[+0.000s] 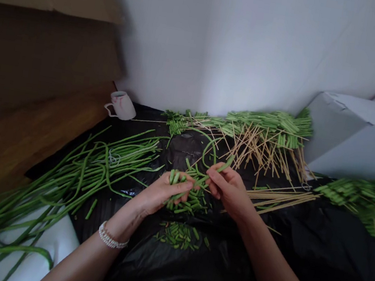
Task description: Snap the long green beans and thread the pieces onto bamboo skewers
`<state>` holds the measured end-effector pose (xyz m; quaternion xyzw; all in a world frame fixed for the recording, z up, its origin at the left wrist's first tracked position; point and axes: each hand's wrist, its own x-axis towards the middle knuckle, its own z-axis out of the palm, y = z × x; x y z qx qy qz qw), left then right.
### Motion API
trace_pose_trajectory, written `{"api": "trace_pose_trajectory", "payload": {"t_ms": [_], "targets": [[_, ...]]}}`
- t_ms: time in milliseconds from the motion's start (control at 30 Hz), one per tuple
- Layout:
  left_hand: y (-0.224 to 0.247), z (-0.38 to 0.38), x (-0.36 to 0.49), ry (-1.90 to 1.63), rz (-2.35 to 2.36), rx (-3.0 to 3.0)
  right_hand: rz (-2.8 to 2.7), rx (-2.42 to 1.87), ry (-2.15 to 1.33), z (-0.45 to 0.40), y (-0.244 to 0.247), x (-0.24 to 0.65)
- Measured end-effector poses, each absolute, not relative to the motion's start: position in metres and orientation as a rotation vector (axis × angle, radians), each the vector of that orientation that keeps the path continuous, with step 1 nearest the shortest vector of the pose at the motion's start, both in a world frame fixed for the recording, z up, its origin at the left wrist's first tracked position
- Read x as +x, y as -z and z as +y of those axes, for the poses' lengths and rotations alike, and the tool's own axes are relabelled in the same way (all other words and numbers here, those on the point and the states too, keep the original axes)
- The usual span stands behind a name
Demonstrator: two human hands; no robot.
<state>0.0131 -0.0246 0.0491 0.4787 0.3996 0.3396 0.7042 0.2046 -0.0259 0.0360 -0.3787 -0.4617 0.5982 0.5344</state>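
My left hand (173, 189) is closed around several short cut pieces of green bean (175, 177). Just right of it, my right hand (225, 183) pinches a long green bean (209, 155), which loops up and back above the fingers. Below and between both hands lies a heap of cut bean pieces (192, 202) on black plastic sheeting (224, 268). A smaller pile of short bits (178, 235) is nearer to me. Uncut long beans (87, 172) spread out to the left of my left hand.
Skewered bean bundles (267, 122) with wooden sticks (256, 151) lie along the back, and more bundles (372, 198) at the right. Loose skewers (280, 200) lie right of my right hand. A mug (122, 106) stands back left; a white box (360, 138) is at the right.
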Motion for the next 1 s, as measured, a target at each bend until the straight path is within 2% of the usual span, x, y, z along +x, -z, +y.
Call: {"api": "trace_pose_trajectory", "payload": {"t_ms": [133, 300, 500, 633, 733, 867, 1000], "targets": [[-0.055, -0.02, 0.012, -0.593, 0.907, 1.09, -1.195, -0.912, -1.422, -0.026, -0.037, 0.209], [-0.066, -0.014, 0.016, -0.508, 0.943, 1.288, -1.292, -0.984, -1.241, -0.027, -0.042, 0.209], [-0.062, 0.0, 0.031, -0.809, 1.138, 1.461, -1.466, -1.052, -0.795, -0.034, -0.043, 0.199], [-0.046, 0.01, 0.043, -1.09, 1.202, 1.297, -1.759, -0.984, -0.363, -0.033, -0.028, 0.191], [-0.034, 0.011, 0.052, -1.208, 1.177, 1.084, -1.852, -0.977, -0.166, -0.028, -0.013, 0.188], [-0.028, 0.006, 0.055, -1.279, 1.142, 0.925, -1.941, -0.959, -0.06, -0.027, -0.004, 0.189], [-0.036, 0.005, 0.043, -1.215, 0.966, 0.914, -1.797, -0.915, -0.193, -0.035, -0.014, 0.188]]}}
